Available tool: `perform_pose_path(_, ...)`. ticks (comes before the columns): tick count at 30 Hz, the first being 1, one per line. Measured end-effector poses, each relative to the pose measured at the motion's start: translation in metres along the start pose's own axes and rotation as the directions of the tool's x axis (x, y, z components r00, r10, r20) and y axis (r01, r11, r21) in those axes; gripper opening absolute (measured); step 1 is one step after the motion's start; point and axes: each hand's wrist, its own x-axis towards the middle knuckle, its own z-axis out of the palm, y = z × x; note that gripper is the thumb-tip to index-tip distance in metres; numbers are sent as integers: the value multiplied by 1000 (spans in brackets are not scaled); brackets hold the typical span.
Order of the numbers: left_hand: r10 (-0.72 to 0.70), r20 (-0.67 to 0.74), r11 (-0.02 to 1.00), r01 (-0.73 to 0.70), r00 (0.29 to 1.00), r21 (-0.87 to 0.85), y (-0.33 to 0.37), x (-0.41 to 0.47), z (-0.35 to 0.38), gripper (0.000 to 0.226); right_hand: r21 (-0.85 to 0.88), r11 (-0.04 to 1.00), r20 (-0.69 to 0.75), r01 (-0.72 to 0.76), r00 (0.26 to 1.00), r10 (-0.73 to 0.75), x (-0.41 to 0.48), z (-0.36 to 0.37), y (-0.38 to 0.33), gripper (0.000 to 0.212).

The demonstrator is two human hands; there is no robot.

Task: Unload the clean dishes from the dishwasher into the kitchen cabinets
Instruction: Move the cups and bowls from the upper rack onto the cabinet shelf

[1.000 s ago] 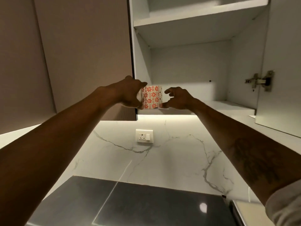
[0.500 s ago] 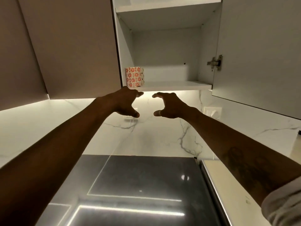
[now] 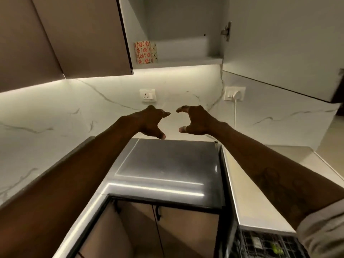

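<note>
Mug (image 3: 145, 52), floral, stands upright at 11 o'clock on the cabinet shelf (image 3: 186, 61). Likely ceramic: rigid, light, chippable. Take it round the body; no handle visible. Left hand (image 3: 150, 121) and right hand (image 3: 195, 120) hover empty, fingers loosely curved. Dishwasher rack (image 3: 264, 244) at 5 o'clock.

One head-worn wide-angle view only: stands close under the open wall cabinet (image 3: 182, 25), faces forward and looks up into it from below, taking in the dark glossy surface (image 3: 167, 161) beneath it and the dishwasher rack (image 3: 264, 244) far below-right.
</note>
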Motion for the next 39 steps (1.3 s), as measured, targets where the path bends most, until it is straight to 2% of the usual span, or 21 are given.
perform_pose_path(5,78,-2,997,-78,997,7,44,-33,8,103,-35,999,23,8,1000,-7,-61,3,-4,80)
perform_pose_path(10,120,10,993,-119,993,-14,79,-62,25,106,-31,998,32,-49,998,50,-122,4,-12,77)
perform_pose_path(20,224,52,967,-216,973,-139,169,-132,83,96,-82,991,156,-108,980,120,-254,18,-7,77)
perform_pose_path(24,269,86,957,-257,959,-134,230,-145,118,91,-100,976,211,-195,954,213,-314,28,31,80)
perform_pose_path(29,273,209,952,-233,939,-199,310,-141,170,92,-79,961,279,-265,919,277,-382,41,97,78)
perform_pose_path(31,259,243,951,-202,935,-233,345,-139,188,84,-57,957,322,-283,902,286,-405,47,126,76)
perform_pose_path(34,219,308,944,-122,926,-306,392,-138,225,54,-28,957,382,-289,881,278,-432,65,167,68)
perform_pose_path(39,175,427,935,-14,887,-355,452,-125,321,59,47,934,478,-353,829,290,-472,124,233,70)
